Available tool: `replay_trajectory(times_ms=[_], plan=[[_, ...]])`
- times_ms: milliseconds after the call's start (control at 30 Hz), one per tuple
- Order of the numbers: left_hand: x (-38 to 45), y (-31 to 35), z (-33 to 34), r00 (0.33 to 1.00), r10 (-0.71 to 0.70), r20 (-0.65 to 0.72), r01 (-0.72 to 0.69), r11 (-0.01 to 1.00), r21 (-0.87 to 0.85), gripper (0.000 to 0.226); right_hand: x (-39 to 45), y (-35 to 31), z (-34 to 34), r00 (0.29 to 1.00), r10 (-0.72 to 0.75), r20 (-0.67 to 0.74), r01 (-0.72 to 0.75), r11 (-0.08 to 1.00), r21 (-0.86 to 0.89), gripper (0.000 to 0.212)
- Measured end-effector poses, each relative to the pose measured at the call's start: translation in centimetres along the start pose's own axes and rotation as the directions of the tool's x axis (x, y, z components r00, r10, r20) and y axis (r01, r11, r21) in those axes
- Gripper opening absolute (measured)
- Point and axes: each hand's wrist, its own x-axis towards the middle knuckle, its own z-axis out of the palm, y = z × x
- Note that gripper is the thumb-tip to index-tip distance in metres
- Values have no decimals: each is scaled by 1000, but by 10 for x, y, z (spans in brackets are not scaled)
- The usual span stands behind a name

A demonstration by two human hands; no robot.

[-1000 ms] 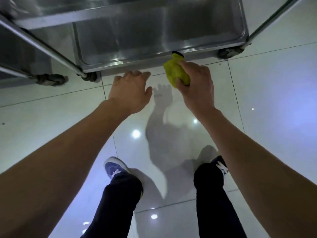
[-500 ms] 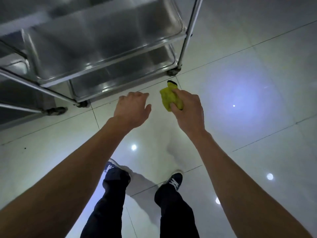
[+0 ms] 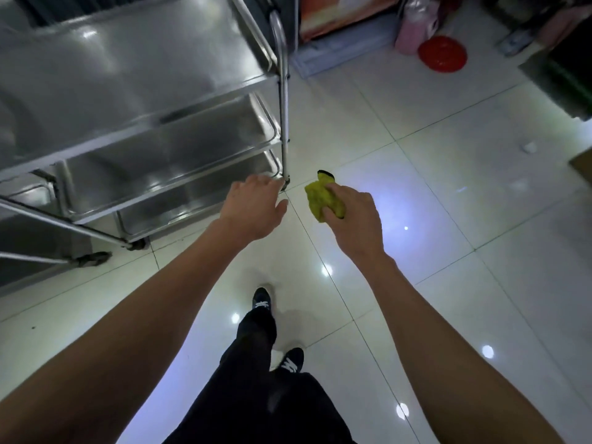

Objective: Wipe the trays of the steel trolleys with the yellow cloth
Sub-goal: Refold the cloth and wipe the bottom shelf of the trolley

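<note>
A steel trolley (image 3: 283,100) with three stacked trays fills the upper left. Its top tray (image 3: 128,68) is wide and shiny; the middle tray (image 3: 179,145) and bottom tray (image 3: 198,203) show beneath it. My right hand (image 3: 352,216) grips the bunched yellow cloth (image 3: 320,195) in the air, to the right of the trolley's near corner post. My left hand (image 3: 253,209) hangs with relaxed fingers just in front of that post's foot, holding nothing.
A second trolley's frame and castor (image 3: 89,258) show at the left edge. At the back right stand a red round lid (image 3: 442,54), a pink bag (image 3: 413,24), a dark bin (image 3: 563,72) and a cardboard box corner (image 3: 581,161). My feet (image 3: 261,304) stand on glossy white floor tiles.
The view has risen and swung right, so the trolley now sits upper left with all three trays visible. Both hands have come away from the bottom tray; the right hand still holds the cloth.
</note>
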Motion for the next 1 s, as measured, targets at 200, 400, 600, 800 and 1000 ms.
replay_trajectory(times_ms=[200,400,600,800,1000], plan=[[61,14,-20,1000,14,21,-13,999,-49,44,60,4,-41,999,-12,-37,11,1000,-23,44],[160,17,-54,999,27,-29,-30,994,-106,50,154,1,-81,996,-53,-75,46,995,-92,40],[261,35,-98,995,82,-64,-88,990,-108,52,242,6,-131,983,-58,-175,42,995,-94,40],[357,63,-121,993,108,-56,-115,986,-122,53,327,42,-169,970,-67,-232,49,995,-82,40],[474,93,-142,998,44,-50,-48,995,-82,53,446,87,-205,963,-140,-230,130,990,-58,43]])
